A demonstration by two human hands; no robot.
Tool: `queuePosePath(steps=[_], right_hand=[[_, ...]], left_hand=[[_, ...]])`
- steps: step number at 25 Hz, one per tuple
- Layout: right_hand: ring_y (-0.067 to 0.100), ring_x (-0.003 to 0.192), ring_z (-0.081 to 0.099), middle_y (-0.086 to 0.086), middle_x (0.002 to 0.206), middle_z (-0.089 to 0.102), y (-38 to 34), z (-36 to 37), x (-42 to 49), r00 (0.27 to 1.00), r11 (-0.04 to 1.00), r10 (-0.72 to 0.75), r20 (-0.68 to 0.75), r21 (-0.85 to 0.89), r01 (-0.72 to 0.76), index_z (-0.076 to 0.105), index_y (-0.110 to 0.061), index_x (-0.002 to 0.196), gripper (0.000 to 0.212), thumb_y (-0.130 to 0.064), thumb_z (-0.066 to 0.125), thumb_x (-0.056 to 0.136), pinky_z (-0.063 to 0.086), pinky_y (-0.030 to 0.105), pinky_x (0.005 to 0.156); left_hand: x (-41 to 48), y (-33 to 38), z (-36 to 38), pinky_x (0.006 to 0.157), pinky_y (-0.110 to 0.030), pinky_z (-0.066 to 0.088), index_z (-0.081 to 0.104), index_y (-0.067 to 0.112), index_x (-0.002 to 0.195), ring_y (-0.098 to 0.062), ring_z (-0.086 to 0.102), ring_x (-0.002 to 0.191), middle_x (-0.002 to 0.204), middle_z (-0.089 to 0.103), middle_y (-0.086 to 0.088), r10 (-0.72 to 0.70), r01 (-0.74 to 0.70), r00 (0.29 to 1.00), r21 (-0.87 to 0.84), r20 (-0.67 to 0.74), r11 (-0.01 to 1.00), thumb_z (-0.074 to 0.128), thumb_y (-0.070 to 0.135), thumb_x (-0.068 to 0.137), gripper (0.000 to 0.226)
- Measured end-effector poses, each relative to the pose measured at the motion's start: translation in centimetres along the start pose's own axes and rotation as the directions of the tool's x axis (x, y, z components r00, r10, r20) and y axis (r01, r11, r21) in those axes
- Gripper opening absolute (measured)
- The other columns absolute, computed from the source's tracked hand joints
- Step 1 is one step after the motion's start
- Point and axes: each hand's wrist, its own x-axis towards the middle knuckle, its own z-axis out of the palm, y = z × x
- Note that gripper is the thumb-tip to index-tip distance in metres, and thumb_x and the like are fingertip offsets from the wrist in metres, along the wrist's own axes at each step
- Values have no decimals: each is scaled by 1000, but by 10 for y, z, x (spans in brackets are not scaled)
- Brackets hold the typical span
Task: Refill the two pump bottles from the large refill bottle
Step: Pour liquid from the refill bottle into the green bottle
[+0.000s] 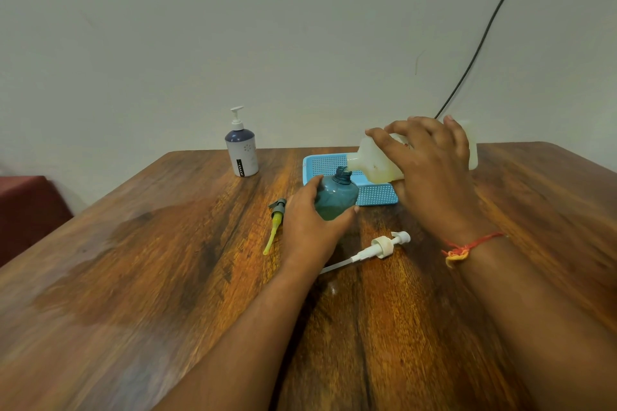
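- Head view: the right hand (430, 170) is gripping the large refill bottle (377, 160), its fingers (394, 140) wrapping over the top of the pale, cloudy body and holding it tipped on its side, neck pointing left
- The neck of the refill bottle is meeting the open mouth of the teal bottle (335, 193), which is sitting upright on the bench (150, 260) with its pump off
- The left hand (310, 227) is steadying the teal bottle, its fingers (309, 188) curling around the left side and the thumb pressing on the lower right of it
- A blue perforated tray (377, 193) is lying just behind the teal bottle, under the tipped refill bottle
- A grey pump with a yellow tube (275, 223) is lying on the bench just left of the left hand
- A white pump (377, 248) with a long thin tube is lying on the bench between the two forearms
- A white and navy pump bottle (241, 147) is standing upright with its pump on, near the far edge of the bench, well apart to the left of the tray
- A red and yellow thread (467, 248) is circling the right wrist
- A black cable (484, 40) is running down the wall behind the right hand
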Motion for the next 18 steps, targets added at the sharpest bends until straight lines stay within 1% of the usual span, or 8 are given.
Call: queuePosePath(steps=[10,15,18], right_hand=[[31,138,37,3,143,50,0,-1,0,1000,1000,0,7,-7,0,42,-34,149,87,-9,82,76,10,52,121],[31,138,37,3,143,50,-1,0,0,1000,1000,3,6,-5,-3,42,-34,149,87,-9,82,77,9,51,121],[31,139,37,3,143,50,-1,0,0,1000,1000,2,9,-5,-2,42,-34,149,87,-9,82,76,10,52,121]], left_hand=[[0,-2,0,103,-38,54,51,22,145,-12,54,124,134,60,8,-3,3,1000,3,-5,1000,85,45,74,82],[0,-1,0,104,-35,53,49,23,146,-12,54,126,136,59,8,-9,9,1000,11,1,1000,85,46,74,83],[1,-1,0,104,-37,53,50,22,146,-12,53,126,136,59,7,-13,13,1000,19,3,1000,85,46,75,83]])
